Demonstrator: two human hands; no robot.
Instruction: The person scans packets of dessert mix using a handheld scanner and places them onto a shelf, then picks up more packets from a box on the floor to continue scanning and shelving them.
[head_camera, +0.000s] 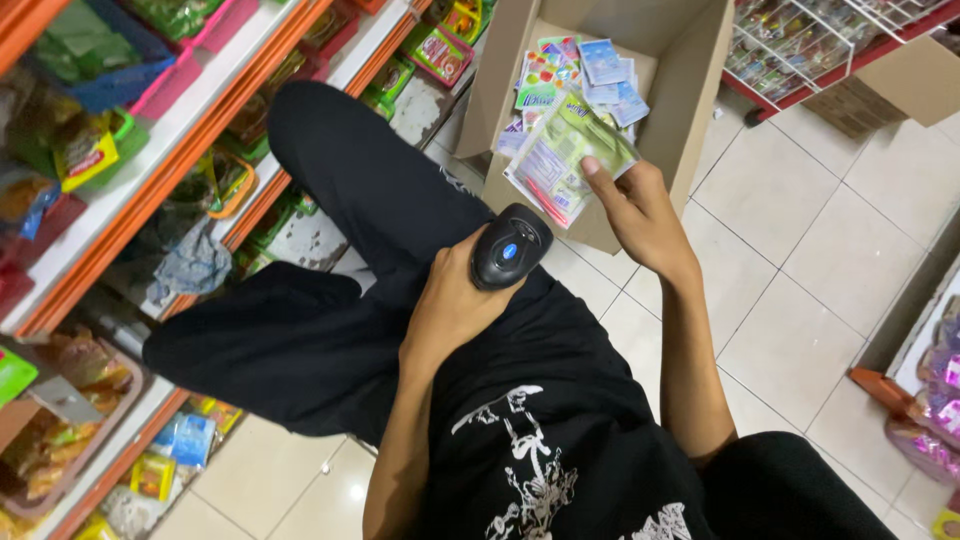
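Person was dressed all in black: black trousers (330, 250) covering both legs, and a black t-shirt (560, 420) with a white sketchy graphic print (525, 460) on the front. Short sleeves, so both forearms were bare. No watch, rings or gloves on either hand that I could see.

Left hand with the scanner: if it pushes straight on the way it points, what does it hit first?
Probably the stack of flat packets in the right hand: the left hand aims the black barcode scanner up toward them. Beyond lies the open cardboard box. Depth is unclear.
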